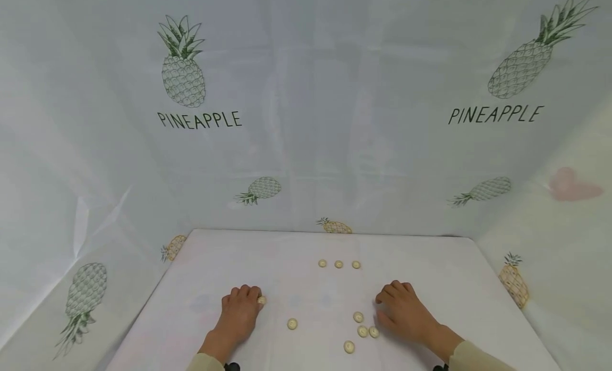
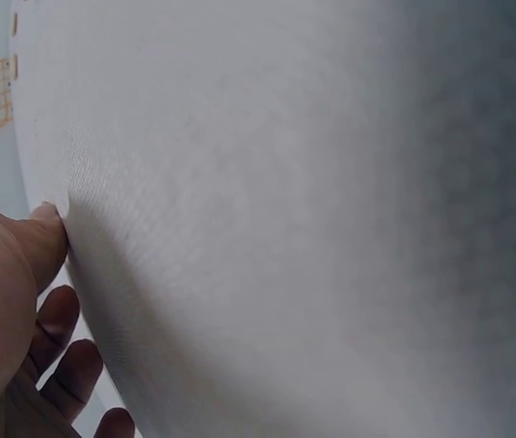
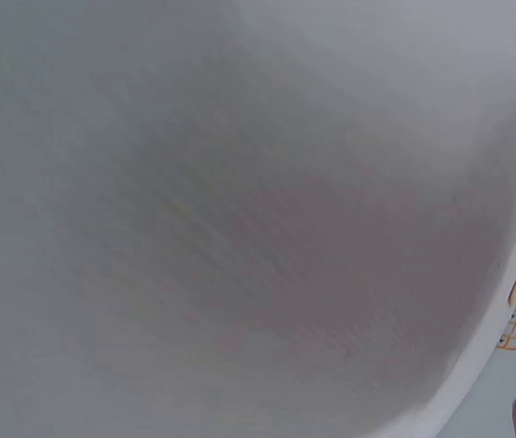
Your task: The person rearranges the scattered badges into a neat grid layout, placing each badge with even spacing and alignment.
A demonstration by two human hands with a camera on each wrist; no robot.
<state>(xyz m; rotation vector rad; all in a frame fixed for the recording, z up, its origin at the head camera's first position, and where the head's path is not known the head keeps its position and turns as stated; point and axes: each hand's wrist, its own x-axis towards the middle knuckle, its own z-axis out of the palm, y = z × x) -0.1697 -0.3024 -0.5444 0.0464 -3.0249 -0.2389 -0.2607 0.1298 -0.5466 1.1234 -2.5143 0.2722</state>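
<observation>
In the head view my left hand (image 1: pixel 239 312) is at the left of the white table, with a small round cream disc (image 1: pixel 261 300) between its thumb and index fingertips. The left wrist view shows the thumb (image 2: pixel 46 242) low by the cloth and the other fingers curled below it; the disc is hidden there. My right hand (image 1: pixel 404 312) lies loosely bent at the right, nothing visible in its fingers. Just left of it are the nearest disc (image 1: pixel 373 332), another disc (image 1: pixel 362 331) beside that, and a third (image 1: pixel 358 317) behind.
One disc (image 1: pixel 292 323) lies alone between the hands, another (image 1: pixel 349 347) nearer the front. Farther back, three discs make a row, from the left disc (image 1: pixel 322 263) to the right disc (image 1: pixel 356 264). A pineapple-printed white cloth (image 1: pixel 315 121) rises behind and beside the table (image 1: pixel 406 254).
</observation>
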